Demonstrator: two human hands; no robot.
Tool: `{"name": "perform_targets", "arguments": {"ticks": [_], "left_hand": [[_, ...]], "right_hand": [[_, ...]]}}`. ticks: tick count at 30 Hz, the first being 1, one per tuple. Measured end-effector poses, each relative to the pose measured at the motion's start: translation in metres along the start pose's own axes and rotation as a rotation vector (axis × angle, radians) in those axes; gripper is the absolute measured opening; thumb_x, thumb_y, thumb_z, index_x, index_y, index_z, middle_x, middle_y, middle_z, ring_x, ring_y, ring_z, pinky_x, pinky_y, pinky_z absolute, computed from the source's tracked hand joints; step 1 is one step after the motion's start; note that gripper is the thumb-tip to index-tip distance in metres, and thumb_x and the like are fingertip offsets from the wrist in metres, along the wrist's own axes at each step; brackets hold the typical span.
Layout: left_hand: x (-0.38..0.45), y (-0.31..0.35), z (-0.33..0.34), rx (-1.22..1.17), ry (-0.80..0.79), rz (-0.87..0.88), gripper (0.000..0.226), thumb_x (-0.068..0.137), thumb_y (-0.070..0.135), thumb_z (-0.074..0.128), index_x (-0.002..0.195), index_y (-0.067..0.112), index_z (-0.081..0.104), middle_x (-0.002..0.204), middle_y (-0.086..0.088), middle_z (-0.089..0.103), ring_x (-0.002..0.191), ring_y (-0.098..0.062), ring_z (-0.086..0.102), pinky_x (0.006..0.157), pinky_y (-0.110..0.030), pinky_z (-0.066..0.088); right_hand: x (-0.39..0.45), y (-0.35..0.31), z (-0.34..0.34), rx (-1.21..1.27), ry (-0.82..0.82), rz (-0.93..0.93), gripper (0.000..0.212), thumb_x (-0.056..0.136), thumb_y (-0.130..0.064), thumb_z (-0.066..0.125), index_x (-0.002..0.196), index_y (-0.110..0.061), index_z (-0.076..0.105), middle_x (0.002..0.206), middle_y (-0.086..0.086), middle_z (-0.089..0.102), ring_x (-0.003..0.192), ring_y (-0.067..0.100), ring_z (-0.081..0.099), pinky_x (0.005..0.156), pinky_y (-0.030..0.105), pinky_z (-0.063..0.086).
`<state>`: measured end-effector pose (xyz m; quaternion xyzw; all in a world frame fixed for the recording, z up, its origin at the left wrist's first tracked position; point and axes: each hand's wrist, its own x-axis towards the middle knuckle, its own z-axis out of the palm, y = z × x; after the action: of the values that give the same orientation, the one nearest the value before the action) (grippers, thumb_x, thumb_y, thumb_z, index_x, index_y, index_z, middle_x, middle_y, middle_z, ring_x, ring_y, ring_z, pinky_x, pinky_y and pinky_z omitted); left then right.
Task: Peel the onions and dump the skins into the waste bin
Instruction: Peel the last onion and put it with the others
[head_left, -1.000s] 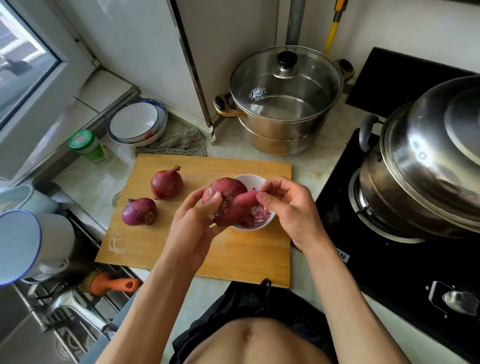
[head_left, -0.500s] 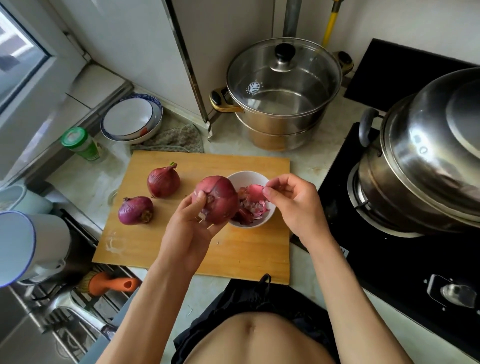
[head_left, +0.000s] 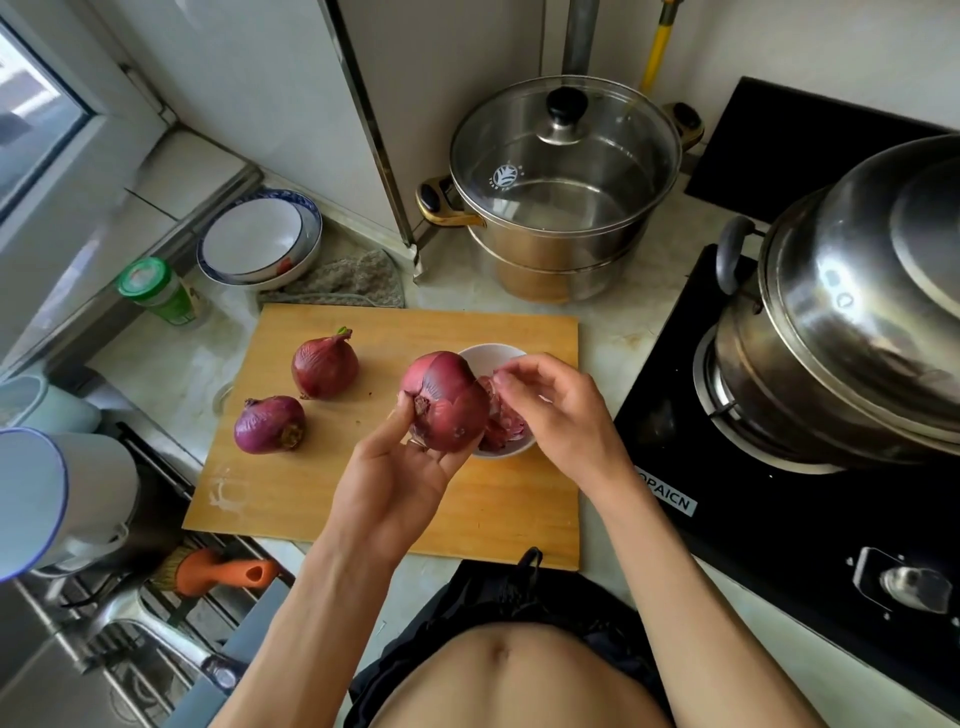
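I am holding an onion (head_left: 445, 408) up in my left hand (head_left: 400, 467), thumb and fingers curled around its lower half, root end turned toward the camera. It is hanging above the board (head_left: 363, 499), just in front of the bowl (head_left: 488, 358) and partly hiding it. My right hand (head_left: 561, 415) is hovering over the bowl, fingers loosely bent with the tips drawn together near the skins (head_left: 501, 421); I cannot tell whether they are pinching a scrap or holding nothing. The skins are lying as a pink heap inside the bowl, which is sitting on the board toward its right side.

Two more onions are resting on the board to the left, well apart from my hands: the far onion (head_left: 324, 364) with a small green tip, and the near onion (head_left: 269, 425) in front of it, more purple. Neither is touching the other.

Behind the board a glass-lidded pot (head_left: 566, 187) is standing on the counter. To the right a steel pot (head_left: 852, 332) is sitting on the black stove (head_left: 727, 499). At the back left, stacked dishes (head_left: 260, 239) are lying beside a green-capped jar (head_left: 156, 291).
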<state>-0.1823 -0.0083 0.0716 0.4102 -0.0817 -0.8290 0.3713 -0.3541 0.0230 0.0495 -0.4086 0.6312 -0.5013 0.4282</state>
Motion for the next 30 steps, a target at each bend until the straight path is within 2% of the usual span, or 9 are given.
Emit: {"name": "perform_targets", "arguments": {"ticks": [3,6,8,11,14,17,20,25,30], "left_hand": [[0.0,-0.004,0.001,-0.029,-0.05,0.03,0.044,0.1,0.022,0.052,0.138,0.0,0.054,0.139,-0.029,0.06,0.128,-0.038,0.062,0.106,-0.046,0.051],[0.003,-0.006,-0.002,-0.009,-0.077,0.036,0.049,0.101,0.021,0.051,0.144,-0.002,0.049,0.142,-0.029,0.057,0.131,-0.039,0.06,0.103,-0.045,0.054],[0.005,-0.001,-0.004,0.117,-0.073,0.033,0.041,0.098,0.022,0.054,0.134,0.003,0.059,0.129,-0.022,0.067,0.12,-0.033,0.066,0.098,-0.044,0.057],[0.005,0.009,-0.001,0.33,-0.065,0.0,0.032,0.092,0.032,0.062,0.117,0.012,0.07,0.107,-0.013,0.068,0.103,-0.026,0.066,0.09,-0.042,0.06],[0.006,0.011,0.001,0.461,-0.051,0.025,0.044,0.091,0.039,0.064,0.124,0.011,0.071,0.113,-0.015,0.068,0.109,-0.029,0.063,0.099,-0.041,0.058],[0.006,0.011,0.0,0.444,-0.126,0.083,0.051,0.078,0.044,0.085,0.119,0.017,0.076,0.117,-0.01,0.072,0.113,-0.025,0.066,0.104,-0.04,0.052],[0.005,0.012,-0.003,0.394,-0.227,0.11,0.058,0.061,0.046,0.096,0.111,0.022,0.08,0.122,-0.007,0.073,0.111,-0.019,0.071,0.1,-0.033,0.056],[0.005,0.017,-0.007,0.4,-0.254,0.176,0.094,0.069,0.038,0.094,0.144,0.0,0.052,0.146,-0.026,0.056,0.136,-0.037,0.055,0.111,-0.041,0.049],[0.0,0.016,-0.003,0.398,-0.204,0.235,0.093,0.059,0.036,0.099,0.133,0.0,0.056,0.125,-0.02,0.069,0.117,-0.031,0.068,0.092,-0.035,0.058]], "right_hand": [[-0.004,-0.006,0.004,0.029,-0.167,0.041,0.038,0.077,-0.043,0.081,0.107,-0.021,0.072,0.101,-0.007,0.075,0.098,0.008,0.07,0.093,0.032,0.055],[-0.007,-0.007,0.008,-0.002,-0.156,0.018,0.039,0.076,-0.032,0.087,0.109,-0.019,0.072,0.099,-0.004,0.075,0.096,0.011,0.071,0.091,0.04,0.057],[-0.007,-0.005,0.005,-0.034,-0.13,-0.023,0.037,0.074,-0.027,0.087,0.108,-0.021,0.072,0.096,-0.001,0.075,0.093,0.015,0.071,0.087,0.044,0.057],[-0.01,-0.006,0.002,-0.108,-0.1,-0.098,0.051,0.072,-0.021,0.087,0.119,-0.024,0.069,0.109,-0.01,0.072,0.102,0.006,0.066,0.091,0.03,0.055],[-0.011,-0.008,0.002,-0.274,-0.07,-0.29,0.061,0.071,-0.016,0.086,0.128,-0.016,0.065,0.124,-0.006,0.065,0.117,0.008,0.059,0.101,0.029,0.048],[-0.011,-0.012,0.0,-0.255,-0.067,-0.359,0.058,0.071,-0.017,0.086,0.126,-0.013,0.066,0.125,-0.003,0.064,0.12,0.01,0.058,0.104,0.031,0.047],[-0.013,-0.019,-0.006,-0.078,-0.083,-0.253,0.043,0.078,-0.024,0.081,0.118,-0.015,0.068,0.118,-0.006,0.068,0.109,0.012,0.065,0.094,0.032,0.054],[-0.016,-0.024,-0.009,0.078,-0.088,-0.159,0.027,0.082,-0.018,0.078,0.107,-0.026,0.069,0.102,-0.01,0.075,0.096,0.007,0.071,0.085,0.022,0.054],[-0.017,-0.027,-0.005,-0.011,-0.088,-0.145,0.042,0.075,-0.023,0.087,0.113,-0.021,0.069,0.102,-0.01,0.074,0.096,0.002,0.07,0.084,0.02,0.055]]}}
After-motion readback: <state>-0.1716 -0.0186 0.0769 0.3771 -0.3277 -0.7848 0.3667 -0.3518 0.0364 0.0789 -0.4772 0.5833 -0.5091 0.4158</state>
